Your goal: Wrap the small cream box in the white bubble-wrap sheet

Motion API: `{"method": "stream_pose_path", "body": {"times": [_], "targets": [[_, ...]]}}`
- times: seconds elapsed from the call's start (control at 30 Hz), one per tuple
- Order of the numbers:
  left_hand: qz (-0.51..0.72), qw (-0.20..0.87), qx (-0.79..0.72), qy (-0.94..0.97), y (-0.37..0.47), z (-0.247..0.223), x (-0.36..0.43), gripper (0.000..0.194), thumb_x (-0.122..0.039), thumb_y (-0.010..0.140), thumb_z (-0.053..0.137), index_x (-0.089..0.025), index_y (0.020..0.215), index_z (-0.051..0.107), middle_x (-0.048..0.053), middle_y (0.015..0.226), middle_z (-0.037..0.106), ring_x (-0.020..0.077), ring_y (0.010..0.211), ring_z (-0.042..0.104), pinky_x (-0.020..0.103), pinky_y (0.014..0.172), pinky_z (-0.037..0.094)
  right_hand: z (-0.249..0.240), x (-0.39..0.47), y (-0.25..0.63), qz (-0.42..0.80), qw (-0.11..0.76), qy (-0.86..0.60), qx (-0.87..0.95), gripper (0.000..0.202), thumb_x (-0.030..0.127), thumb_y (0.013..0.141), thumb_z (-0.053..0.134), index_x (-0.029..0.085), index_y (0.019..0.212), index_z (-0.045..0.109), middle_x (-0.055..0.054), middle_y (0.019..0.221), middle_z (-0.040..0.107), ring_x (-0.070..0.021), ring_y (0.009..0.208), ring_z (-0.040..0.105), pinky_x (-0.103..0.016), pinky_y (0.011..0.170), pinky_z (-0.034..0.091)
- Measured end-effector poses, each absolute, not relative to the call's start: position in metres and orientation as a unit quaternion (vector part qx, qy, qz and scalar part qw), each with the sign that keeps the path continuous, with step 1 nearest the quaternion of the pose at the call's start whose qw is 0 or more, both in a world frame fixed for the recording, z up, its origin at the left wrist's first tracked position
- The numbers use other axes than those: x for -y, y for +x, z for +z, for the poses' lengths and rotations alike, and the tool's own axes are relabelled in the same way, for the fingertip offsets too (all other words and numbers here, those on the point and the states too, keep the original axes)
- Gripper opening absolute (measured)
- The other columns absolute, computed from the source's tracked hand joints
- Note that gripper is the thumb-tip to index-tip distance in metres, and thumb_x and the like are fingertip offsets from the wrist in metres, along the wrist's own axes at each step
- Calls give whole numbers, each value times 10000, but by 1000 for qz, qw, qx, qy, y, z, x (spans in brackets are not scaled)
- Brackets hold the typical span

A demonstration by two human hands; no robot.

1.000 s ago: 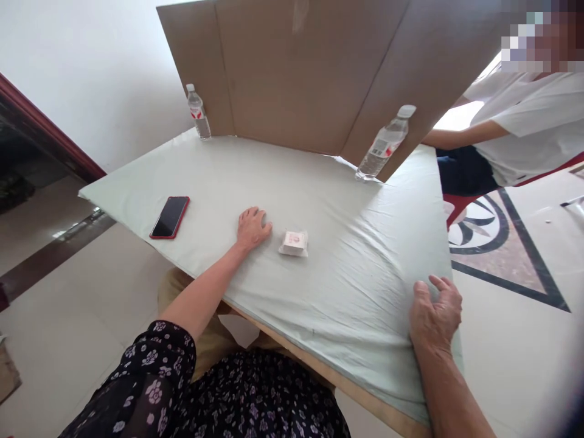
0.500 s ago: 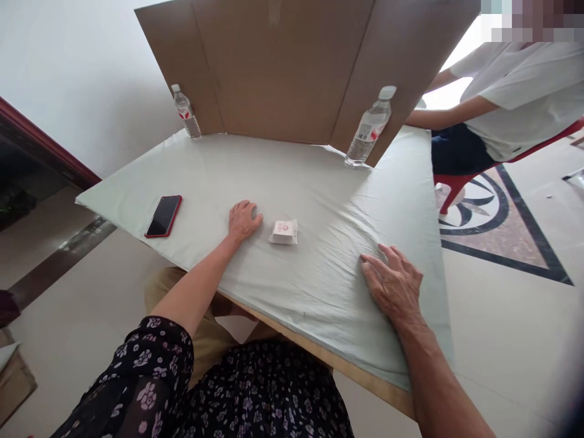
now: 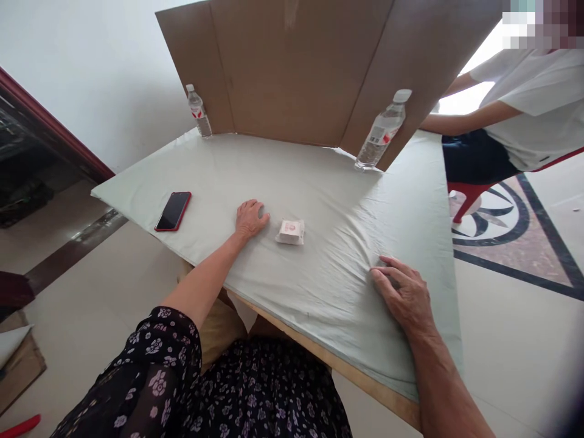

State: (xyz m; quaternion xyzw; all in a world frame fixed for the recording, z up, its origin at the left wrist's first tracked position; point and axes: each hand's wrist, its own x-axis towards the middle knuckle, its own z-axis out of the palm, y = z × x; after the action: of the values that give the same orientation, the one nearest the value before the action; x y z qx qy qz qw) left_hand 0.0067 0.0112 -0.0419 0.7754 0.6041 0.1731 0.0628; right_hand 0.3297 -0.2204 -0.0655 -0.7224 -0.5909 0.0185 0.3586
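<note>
White packet lies mid-frame, left hand beside it, right hand lower right, both empty, loosely spread; seemingly waiting; grasping calls for reaching.

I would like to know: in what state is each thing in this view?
Left hand: palm down, no object visible in it.
Right hand: fingers slightly bent, holding nothing.
Small white box: in clear wrapping.
Red-edged smartphone: lying flat, screen dark.
Left water bottle: capped.
Right water bottle: capped.
Cardboard panel: upright, creased.
Tablecloth: partly wrinkled.
</note>
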Motion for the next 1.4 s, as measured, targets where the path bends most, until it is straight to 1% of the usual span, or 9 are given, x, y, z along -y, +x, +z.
{"method": "stream_pose_path", "body": {"times": [0.13,0.4,0.57,0.63,0.73,0.9,1.07,1.23,1.4], "targets": [[180,68,-603,774,7,-42,-12,368,-322,874,568,-200,1210,654,114,1433,560,275,1344,483,426,1163,347,-67,223,334,21,373,-731,572,316,488,841,540,228,768,703,-85,1099,741,-275,1067,653,-505,1013,458],[197,89,-601,770,8,-41,-11,367,-298,848,607,-182,1191,664,120,1412,576,272,1331,500,420,1172,347,-69,222,337,-9,372,-727,577,294,479,851,555,233,817,712,-67,1073,742,-266,1021,667,-495,984,481],[229,112,-616,746,5,-30,-9,545,-268,823,616,-166,1355,561,147,1508,480,291,1403,441,447,1179,355,-66,227,332,-78,375,-699,604,261,420,895,541,221,860,707,-91,1082,739,-271,1032,667,-492,962,502],[273,180,-586,741,1,-20,-5,564,-260,812,617,-169,1365,555,129,1517,475,277,1419,425,426,1184,358,-61,227,326,-86,356,-677,638,242,393,905,542,223,865,709,-95,1083,741,-272,1027,672,-490,947,509],[245,368,-477,759,-2,-7,3,533,-275,821,600,-219,1351,579,86,1428,581,266,1329,532,415,1116,443,-46,213,308,-51,334,-630,699,202,365,914,561,245,870,717,-78,1081,746,-258,1020,683,-473,945,513],[245,525,-341,740,3,-13,10,714,-250,818,629,-271,1498,412,83,1519,501,267,1414,459,437,1152,399,-16,146,259,-19,385,-547,743,125,269,928,587,258,936,711,-66,1123,740,-224,1012,696,-426,929,534],[229,544,-271,760,9,-23,17,911,-262,744,747,-256,1547,317,115,1544,456,262,1463,390,428,1195,332,-5,90,233,-20,354,-471,808,143,270,935,596,260,1008,719,-76,1166,730,-241,1068,677,-430,889,530],[231,510,-265,785,16,-23,25,906,-252,727,728,-197,1536,324,137,1401,567,262,1249,568,406,1069,450,0,85,231,-77,275,-445,849,125,260,938,604,249,976,722,-70,1161,738,-254,1064,668,-408,846,481],[247,486,-259,797,23,-31,23,902,-196,714,657,-153,1537,291,117,1257,642,245,1101,614,404,993,478,-4,86,219,-120,288,-442,841,133,164,930,587,225,914,704,-57,1072,769,-223,1007,681,-393,877,442]]}}
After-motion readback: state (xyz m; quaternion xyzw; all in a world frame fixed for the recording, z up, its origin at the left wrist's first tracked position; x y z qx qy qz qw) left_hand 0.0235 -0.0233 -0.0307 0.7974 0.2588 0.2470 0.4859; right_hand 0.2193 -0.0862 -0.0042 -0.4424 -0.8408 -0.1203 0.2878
